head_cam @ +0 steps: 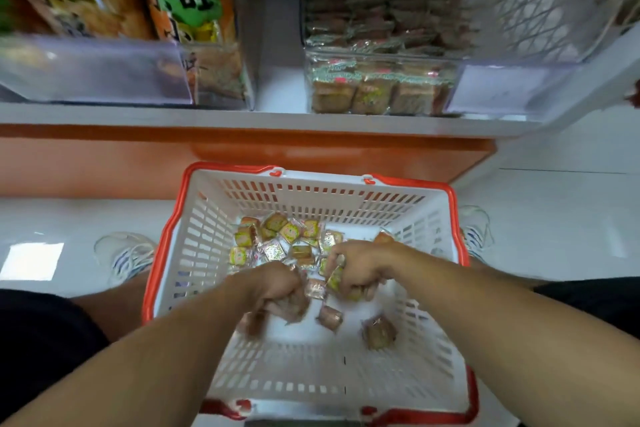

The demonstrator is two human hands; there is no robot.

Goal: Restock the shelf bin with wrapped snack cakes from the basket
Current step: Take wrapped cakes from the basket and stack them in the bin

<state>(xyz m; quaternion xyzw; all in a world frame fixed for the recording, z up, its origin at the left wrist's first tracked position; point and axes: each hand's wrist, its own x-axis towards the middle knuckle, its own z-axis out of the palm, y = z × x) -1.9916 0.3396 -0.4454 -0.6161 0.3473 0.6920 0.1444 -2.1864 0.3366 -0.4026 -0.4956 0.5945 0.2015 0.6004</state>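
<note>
The white basket (398, 204) with its red rim sits on the pale floor (554, 218), just before the orange-fronted shelf (242, 121). Above the basket, on that shelf, stands the clear shelf bin (502, 87), part-filled with cakes. Wrapped snack cakes (277, 236) lie heaped in the basket. My left hand (277, 291) and right hand (360, 267) reach down into the basket, each curled round a clutch of cakes.

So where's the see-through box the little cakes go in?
In the head view, the clear shelf bin sits upper right on the white shelf, straight above the basket.
</note>
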